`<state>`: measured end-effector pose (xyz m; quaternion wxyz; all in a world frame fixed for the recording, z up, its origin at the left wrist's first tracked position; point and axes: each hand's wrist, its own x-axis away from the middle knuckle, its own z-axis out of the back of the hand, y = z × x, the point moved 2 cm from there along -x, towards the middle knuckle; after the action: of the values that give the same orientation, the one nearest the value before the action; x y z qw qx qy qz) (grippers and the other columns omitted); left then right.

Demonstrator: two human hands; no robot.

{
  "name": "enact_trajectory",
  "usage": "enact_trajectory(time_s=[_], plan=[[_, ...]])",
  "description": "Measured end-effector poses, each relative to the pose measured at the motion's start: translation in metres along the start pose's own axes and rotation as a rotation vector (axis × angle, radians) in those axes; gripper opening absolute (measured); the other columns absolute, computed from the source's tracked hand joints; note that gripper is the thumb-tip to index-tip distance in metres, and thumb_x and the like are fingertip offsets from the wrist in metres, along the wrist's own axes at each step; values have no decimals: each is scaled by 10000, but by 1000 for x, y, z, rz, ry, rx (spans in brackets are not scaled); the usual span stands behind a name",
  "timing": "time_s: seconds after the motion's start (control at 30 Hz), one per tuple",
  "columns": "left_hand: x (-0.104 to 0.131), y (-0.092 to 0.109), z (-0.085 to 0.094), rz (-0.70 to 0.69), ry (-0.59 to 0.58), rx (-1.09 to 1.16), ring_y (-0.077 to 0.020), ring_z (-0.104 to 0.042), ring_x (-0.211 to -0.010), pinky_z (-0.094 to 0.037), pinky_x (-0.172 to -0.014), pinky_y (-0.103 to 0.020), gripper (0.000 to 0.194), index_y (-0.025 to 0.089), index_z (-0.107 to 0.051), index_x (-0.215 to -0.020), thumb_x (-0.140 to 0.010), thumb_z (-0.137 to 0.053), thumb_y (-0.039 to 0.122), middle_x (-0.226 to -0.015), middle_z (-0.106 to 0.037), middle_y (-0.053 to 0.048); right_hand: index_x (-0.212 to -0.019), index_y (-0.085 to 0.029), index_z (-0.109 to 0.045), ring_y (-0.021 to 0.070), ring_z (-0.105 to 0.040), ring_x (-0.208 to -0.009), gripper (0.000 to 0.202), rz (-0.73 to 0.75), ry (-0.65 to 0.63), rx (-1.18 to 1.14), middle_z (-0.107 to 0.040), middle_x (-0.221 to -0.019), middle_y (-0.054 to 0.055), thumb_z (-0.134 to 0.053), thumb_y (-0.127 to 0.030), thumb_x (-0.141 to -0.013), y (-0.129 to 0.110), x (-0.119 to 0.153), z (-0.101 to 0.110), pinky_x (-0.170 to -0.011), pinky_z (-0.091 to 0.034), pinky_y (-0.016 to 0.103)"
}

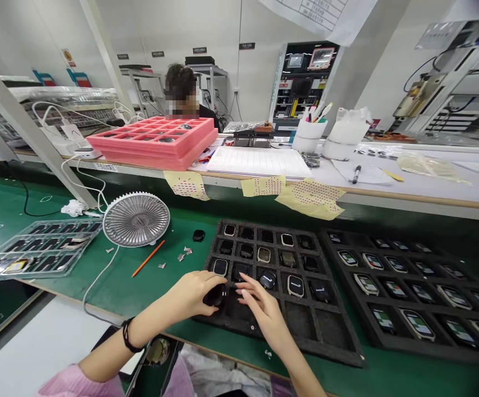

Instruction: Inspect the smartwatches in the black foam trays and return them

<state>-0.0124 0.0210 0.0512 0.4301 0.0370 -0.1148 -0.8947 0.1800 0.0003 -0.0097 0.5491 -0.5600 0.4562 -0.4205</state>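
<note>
My left hand [198,292] pinches a dark smartwatch case [214,296] between thumb and fingers at the front left cell of a dark foam tray [305,306]. Part of that case is hidden behind the fingers. My right hand [262,309] hovers over the front cells beside it, fingers stretched out and holding nothing. Behind the fingertips, several square watch cases sit in the tray's cells, among them a silver-rimmed one [295,285] and a round-looking dark one [267,279]. Another dark watch case [198,235] lies on the green mat, outside the tray.
To the right stands a second foam tray [372,336] with several lit watches. At the left are a white fan [137,219], an orange stick [148,259] and a clear plastic tray [72,264] of dark parts. A pink foam box [148,154] rests on the shelf; a person [181,91] is beyond.
</note>
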Motion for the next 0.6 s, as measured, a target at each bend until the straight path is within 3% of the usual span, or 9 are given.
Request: enact_trajectory(time_s=[0.13,0.27,0.33,0.4,0.5,0.6], plan=[[1,19,5,-10,71,-34,-268,-655,-940,-501,-776,-342,524,164,-508,-1204,-714,-695,153,-1063,-683,-102,-1360,-298,-440,185,-672,-794,558,-132,-96,-293,-638,-1039,44,-596,-462,-850,7,-13,-38,-616,-620,344],[2,14,8,-1,209,80,-252,-642,-963,-513,-791,-326,515,184,-509,-1193,-743,-731,298,-1067,-656,-92,-1251,-263,-498,104,-603,-469,554,-171,-53,-368,-636,-934,18,-667,-495,-777,14,-22,-51,-394,-553,266],[6,-7,10,54,306,156,-221,-634,-972,-513,-796,-293,454,213,-519,-1176,-796,-675,406,-1091,-629,-68,-1209,-228,-514,102,-566,-410,552,-211,-50,-416,-625,-773,-10,-667,-517,-765,18,-24,-48,-335,-502,237],[11,-38,7,216,391,140,-203,-635,-923,-508,-782,-288,295,218,-558,-1081,-885,-543,438,-1043,-624,-50,-1211,-213,-505,107,-558,-416,558,-238,-37,-456,-610,-689,-22,-658,-519,-771,21,-25,-42,-320,-469,211],[17,-88,-9,528,401,22,-192,-629,-829,-493,-717,-271,227,195,-589,-919,-929,-454,377,-947,-620,-52,-1214,-213,-499,95,-541,-421,538,-246,-10,-490,-623,-700,-15,-643,-507,-787,21,-25,-36,-324,-439,191],[17,-117,-30,645,401,-3,-217,-622,-823,-471,-645,-271,188,169,-586,-936,-907,-480,322,-957,-616,-87,-1195,-214,-512,82,-523,-413,514,-250,-8,-494,-623,-715,-16,-642,-500,-789,21,-23,-36,-333,-418,185]])
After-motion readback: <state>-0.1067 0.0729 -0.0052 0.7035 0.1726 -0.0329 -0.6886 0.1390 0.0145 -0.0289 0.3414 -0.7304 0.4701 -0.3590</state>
